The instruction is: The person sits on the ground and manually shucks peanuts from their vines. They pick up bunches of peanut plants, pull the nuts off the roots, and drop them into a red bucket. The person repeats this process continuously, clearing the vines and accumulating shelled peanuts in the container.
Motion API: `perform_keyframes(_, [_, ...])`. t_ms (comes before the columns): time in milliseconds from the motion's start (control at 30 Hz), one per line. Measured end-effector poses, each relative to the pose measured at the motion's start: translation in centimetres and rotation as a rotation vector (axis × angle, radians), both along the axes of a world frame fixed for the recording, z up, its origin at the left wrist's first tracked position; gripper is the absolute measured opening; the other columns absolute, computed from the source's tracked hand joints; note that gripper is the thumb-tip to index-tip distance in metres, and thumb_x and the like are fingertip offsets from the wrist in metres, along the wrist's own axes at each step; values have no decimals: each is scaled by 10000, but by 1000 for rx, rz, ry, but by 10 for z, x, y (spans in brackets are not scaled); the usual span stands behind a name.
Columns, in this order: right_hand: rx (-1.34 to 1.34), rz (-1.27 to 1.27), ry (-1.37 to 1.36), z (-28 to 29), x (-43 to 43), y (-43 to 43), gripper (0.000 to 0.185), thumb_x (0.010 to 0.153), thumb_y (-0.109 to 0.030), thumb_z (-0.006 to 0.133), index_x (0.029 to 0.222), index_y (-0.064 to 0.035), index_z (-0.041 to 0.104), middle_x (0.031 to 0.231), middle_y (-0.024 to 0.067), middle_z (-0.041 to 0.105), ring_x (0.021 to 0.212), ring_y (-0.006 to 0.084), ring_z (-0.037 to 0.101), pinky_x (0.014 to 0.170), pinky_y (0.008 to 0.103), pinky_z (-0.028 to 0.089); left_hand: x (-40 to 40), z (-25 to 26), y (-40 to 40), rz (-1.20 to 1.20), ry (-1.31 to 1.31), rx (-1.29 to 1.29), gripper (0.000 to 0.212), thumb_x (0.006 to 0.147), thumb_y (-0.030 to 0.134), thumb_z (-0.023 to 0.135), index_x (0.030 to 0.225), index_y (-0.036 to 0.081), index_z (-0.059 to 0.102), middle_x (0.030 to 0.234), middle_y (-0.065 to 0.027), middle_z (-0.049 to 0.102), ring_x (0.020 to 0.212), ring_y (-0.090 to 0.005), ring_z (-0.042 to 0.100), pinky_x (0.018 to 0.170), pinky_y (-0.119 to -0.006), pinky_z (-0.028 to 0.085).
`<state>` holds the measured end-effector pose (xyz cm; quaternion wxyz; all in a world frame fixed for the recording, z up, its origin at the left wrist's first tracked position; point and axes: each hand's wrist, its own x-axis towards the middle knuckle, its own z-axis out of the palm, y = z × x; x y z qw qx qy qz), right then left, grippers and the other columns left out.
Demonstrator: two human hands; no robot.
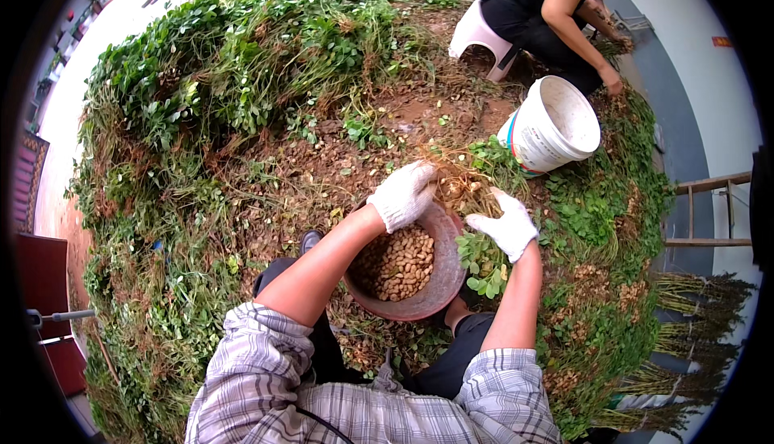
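A round reddish tub (448, 244) stands between my knees with unshelled peanuts (403, 265) in it. Over its far left rim is my left hand (404, 196) in a white knit glove, fingers closed on the roots of a peanut plant. That plant's root end (462, 187), with a few pods on it, spans the space between my hands beyond the tub. On the right, my gloved right hand (508, 223) is at the plant's stems, thumb and fingers spread; whether it grips them I cannot tell. Green leaves (487, 268) hang below this hand, beside the tub.
A tilted white plastic bucket (547, 126) is ahead to the right. Past it another person (544, 14) sits on a pink stool (481, 35), hands in plants. Heaped peanut plants (242, 63) lie left and ahead, more (604, 299) at right, near a wooden ladder (710, 241) by the wall.
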<state>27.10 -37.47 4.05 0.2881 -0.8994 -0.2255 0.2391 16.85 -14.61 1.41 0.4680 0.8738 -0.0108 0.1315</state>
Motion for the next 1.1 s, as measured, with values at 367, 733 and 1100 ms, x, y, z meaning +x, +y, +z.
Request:
perform_keyframes(367, [177, -81, 147, 10, -4, 5, 739, 707, -270, 831, 1284, 68, 517, 1182, 177, 641, 1045, 233, 627, 943, 320, 474, 4, -12, 5, 79, 23, -132, 134, 839, 70, 521, 894, 25, 635, 946, -198, 634, 931, -376, 605, 821, -414, 493])
perform_keyframes(733, [243, -159, 148, 15, 2, -9, 753, 710, -237, 840, 1293, 90, 492, 1161, 168, 646, 1029, 209, 618, 926, 313, 476, -3, -1, -4, -30, 153, -24, 239, 877, 136, 574, 1099, 63, 625, 1034, -151, 645, 1004, -316, 618, 905, -385, 496])
perform_keyframes(1100, [151, -90, 189, 9, -4, 3, 866, 702, -285, 828, 1370, 86, 420, 1274, 223, 581, 1150, 254, 578, 1005, 326, 437, 1, -2, -7, -44, 66, -361, 317, 921, 202, 534, 1181, 20, 531, 987, -171, 639, 918, -279, 628, 824, -364, 492])
